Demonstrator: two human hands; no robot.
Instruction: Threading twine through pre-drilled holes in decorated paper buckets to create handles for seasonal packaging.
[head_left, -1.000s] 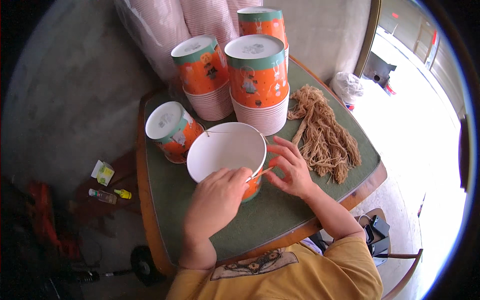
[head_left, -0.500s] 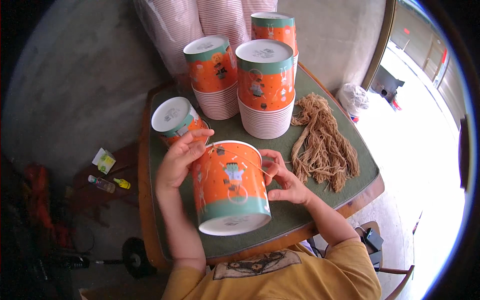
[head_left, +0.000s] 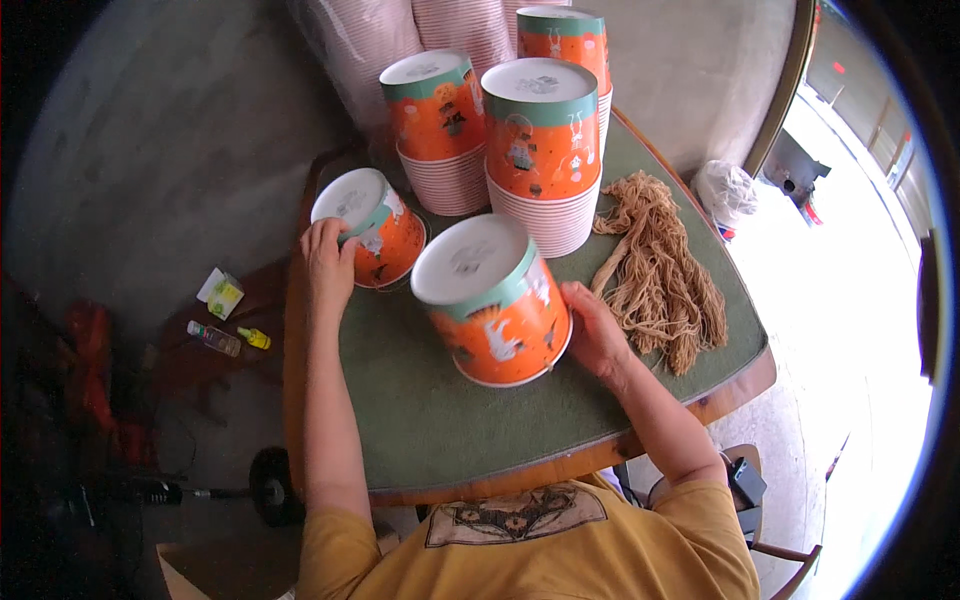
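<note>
An orange paper bucket [head_left: 510, 335] with a green band and white base is tilted bottom-up above the middle of the table. My right hand [head_left: 597, 330] holds it by the right side near its rim, the fingertips partly hidden behind it. At the left, my left hand [head_left: 330, 262] is closed on the base edge of a second paper bucket [head_left: 390, 250], which leans on the table with its base toward the upper left. A bundle of tan strings [head_left: 665, 280] lies to the right of my right hand.
Behind stand upside-down stacks of like buckets [head_left: 545, 160], [head_left: 440, 130]. Bagged stacks of pinkish cups [head_left: 370, 50] rise at the back wall. The green-topped table [head_left: 450, 440] has a wooden edge. Small bottles [head_left: 215, 338] lie at the lower left, off the table.
My left hand has left the middle bucket and moved to the left bucket. The middle bucket has turned base-up and moved up and right in my right hand. The string across it no longer shows.
</note>
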